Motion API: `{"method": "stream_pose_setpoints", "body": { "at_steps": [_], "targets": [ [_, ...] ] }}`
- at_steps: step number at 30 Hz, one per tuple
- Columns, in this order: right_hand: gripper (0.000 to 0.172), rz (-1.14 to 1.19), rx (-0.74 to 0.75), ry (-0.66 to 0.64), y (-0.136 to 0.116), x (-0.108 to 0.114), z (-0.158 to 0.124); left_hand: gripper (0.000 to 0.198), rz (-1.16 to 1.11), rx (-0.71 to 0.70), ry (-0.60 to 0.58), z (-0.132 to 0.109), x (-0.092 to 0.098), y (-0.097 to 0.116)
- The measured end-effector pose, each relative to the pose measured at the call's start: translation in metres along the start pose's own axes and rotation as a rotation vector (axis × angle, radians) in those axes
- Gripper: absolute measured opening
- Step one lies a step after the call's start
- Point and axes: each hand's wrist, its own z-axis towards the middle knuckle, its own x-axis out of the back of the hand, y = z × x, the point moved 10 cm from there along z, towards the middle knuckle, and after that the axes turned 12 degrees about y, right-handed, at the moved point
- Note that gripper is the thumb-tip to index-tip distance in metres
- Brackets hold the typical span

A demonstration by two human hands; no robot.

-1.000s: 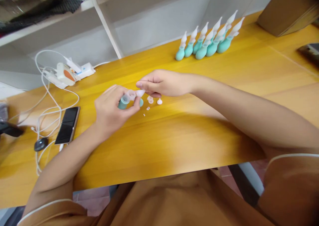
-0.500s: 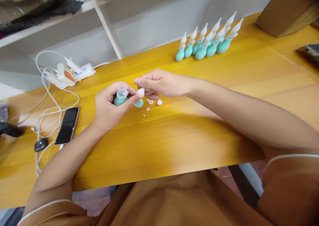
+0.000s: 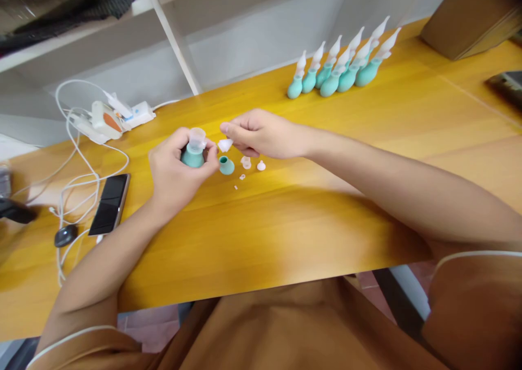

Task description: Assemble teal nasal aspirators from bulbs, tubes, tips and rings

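Observation:
My left hand (image 3: 163, 166) is closed around a teal squeeze bulb (image 3: 192, 157) with a clear collar (image 3: 197, 138) on top, held upright. Between the fingertips of my right hand (image 3: 263, 133) is a small white cone-shaped tip (image 3: 224, 145), its wide end towards the left hand. A short gap parts the tip from the left fingers. Below the hands, a second teal bulb (image 3: 227, 167) stands on the table with its mouth uncovered. Beside it lie a clear collar piece (image 3: 246, 163), a small white cap (image 3: 261, 165) and a tiny ring-like part (image 3: 242, 177).
Several teal bulbs with white pointed tips (image 3: 329, 87) stand grouped at the back of the table (image 3: 261, 239). To the left are a phone (image 3: 110, 204), white cables, a power strip (image 3: 141, 115) and a black mouse-like object (image 3: 66, 236). A cardboard box (image 3: 468, 19) sits back right.
My left fingers have come off the white tip, and that hand has moved slightly left with its bulb. The tip now stays in my right hand alone. More of the second bulb shows.

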Motion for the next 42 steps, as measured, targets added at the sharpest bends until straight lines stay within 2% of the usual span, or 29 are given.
{"method": "stream_pose_setpoints", "body": {
  "at_steps": [3,6,8,11,15,19,21,23,25,26,29,33,37,42],
  "targets": [
    [0.055,-0.428,-0.02,0.02,0.003,0.022,0.0,0.011,0.002,0.04,-0.037,0.002,-0.005,-0.009],
    [0.046,-0.826,-0.083,-0.113,0.021,0.032,-0.006,0.013,0.013,0.048,-0.088,0.002,-0.012,-0.012],
    [0.043,-0.975,-0.136,-0.2,0.035,0.03,-0.011,0.012,0.03,0.052,-0.124,-0.001,-0.016,-0.013],
    [0.044,-1.044,-0.184,-0.266,0.047,0.018,-0.015,0.01,0.005,0.074,-0.194,-0.006,-0.024,-0.011],
    [0.046,-1.073,-0.202,-0.348,0.053,0.0,-0.018,0.013,-0.101,0.108,-0.237,-0.011,-0.031,-0.007],
    [0.054,-1.101,-0.21,-0.357,0.056,0.001,-0.019,0.014,-0.068,0.139,-0.271,-0.015,-0.035,-0.008],
    [0.062,-1.12,-0.17,-0.274,0.05,0.009,-0.015,0.014,-0.037,0.13,-0.285,-0.016,-0.036,-0.007],
    [0.07,-1.094,-0.139,-0.096,0.036,0.023,-0.008,0.012,-0.023,0.122,-0.291,-0.017,-0.037,-0.006],
    [0.077,-0.946,-0.112,0.051,0.02,0.031,-0.005,0.011,-0.017,0.115,-0.294,-0.017,-0.037,-0.006],
    [0.078,-0.834,-0.089,0.071,0.012,0.028,-0.005,0.012,-0.013,0.106,-0.295,-0.018,-0.037,-0.005],
    [0.074,-0.536,0.018,0.008,-0.013,0.006,-0.01,0.018,0.031,0.075,-0.316,-0.019,-0.035,-0.002],
    [0.056,-0.416,0.131,0.01,-0.037,-0.009,-0.017,0.02,0.079,0.028,-0.337,-0.019,-0.032,0.006],
    [0.052,-0.381,0.142,-0.006,-0.038,-0.008,-0.017,0.015,0.036,0.049,-0.434,-0.022,-0.04,0.004],
    [0.052,-0.347,0.198,-0.131,-0.033,-0.008,-0.017,0.006,0.085,0.01,-0.606,-0.035,-0.054,-0.001]
  ]
}}
